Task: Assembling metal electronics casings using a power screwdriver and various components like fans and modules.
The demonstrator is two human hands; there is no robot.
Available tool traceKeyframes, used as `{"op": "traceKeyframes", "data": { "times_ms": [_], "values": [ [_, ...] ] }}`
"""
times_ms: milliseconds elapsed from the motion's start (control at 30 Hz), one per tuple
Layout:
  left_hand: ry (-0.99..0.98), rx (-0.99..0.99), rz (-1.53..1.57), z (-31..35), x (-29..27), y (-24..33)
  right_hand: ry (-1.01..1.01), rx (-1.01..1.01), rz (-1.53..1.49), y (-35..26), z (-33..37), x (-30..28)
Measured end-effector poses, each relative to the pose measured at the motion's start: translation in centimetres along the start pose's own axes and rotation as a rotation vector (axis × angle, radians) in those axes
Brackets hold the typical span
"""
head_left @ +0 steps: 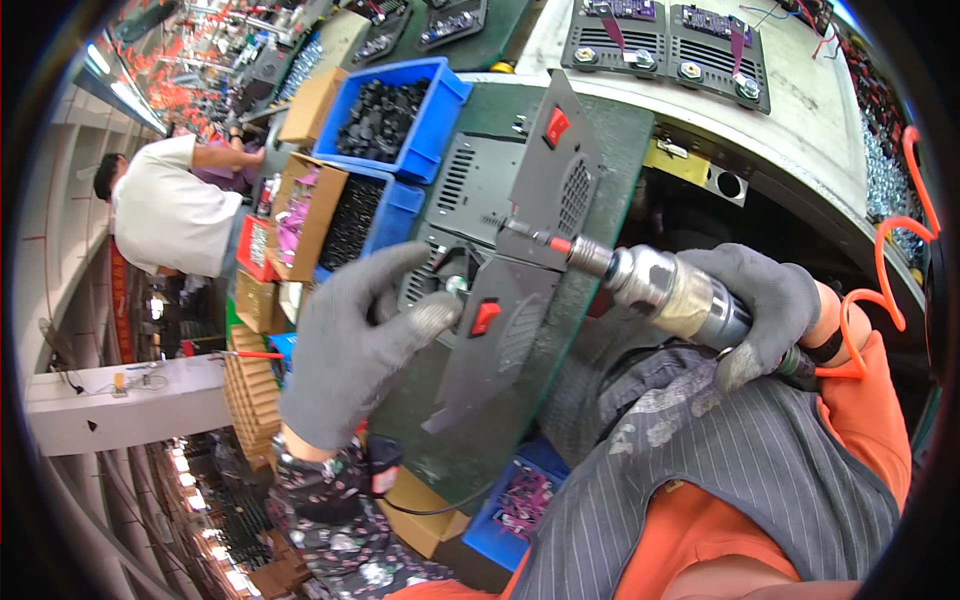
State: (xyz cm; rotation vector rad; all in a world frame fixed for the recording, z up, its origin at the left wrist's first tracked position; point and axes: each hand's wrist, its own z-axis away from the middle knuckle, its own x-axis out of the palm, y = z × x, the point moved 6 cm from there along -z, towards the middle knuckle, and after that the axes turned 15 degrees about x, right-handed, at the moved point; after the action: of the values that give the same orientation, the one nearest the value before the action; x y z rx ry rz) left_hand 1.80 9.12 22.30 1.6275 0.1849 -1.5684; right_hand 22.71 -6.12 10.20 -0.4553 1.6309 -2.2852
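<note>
My right hand (765,300), in a grey work glove, is wrapped round a pneumatic screwdriver (685,295). Its bit points left, its tip at the edge of an upright dark grey metal panel (548,185) with a red rocker switch (557,127). Nearer to me stands a second grey panel (470,365) with another red switch (485,318). My left hand (350,340), also gloved, hovers left of this second panel, thumb and fingers apart. A small silver round part (457,284) shows by the left thumb; nothing is visibly gripped there.
Blue bins of black parts (385,120) and a cardboard box with pink pieces (297,220) line the bench's left. Perforated plates with circuit boards (615,45) lie at the back. An orange coiled hose (890,240) hangs right. Another person (175,205) works at far left.
</note>
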Motion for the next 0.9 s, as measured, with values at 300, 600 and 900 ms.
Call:
{"op": "traceKeyframes", "data": {
  "times_ms": [300, 600, 900],
  "values": [
    [-0.417, 0.206, -0.299, -8.1, 6.1, 2.9, 0.182, 0.080, -0.046, 4.7, 1.8, -3.0],
    [-0.532, 0.119, -0.121, -8.7, 6.9, 2.2, 0.084, 0.195, 0.165, 5.8, 0.5, -3.2],
    [-0.558, 0.056, -0.034, -8.6, 7.0, 1.5, 0.003, 0.209, 0.129, 5.7, -0.9, -2.3]
  ]
}}
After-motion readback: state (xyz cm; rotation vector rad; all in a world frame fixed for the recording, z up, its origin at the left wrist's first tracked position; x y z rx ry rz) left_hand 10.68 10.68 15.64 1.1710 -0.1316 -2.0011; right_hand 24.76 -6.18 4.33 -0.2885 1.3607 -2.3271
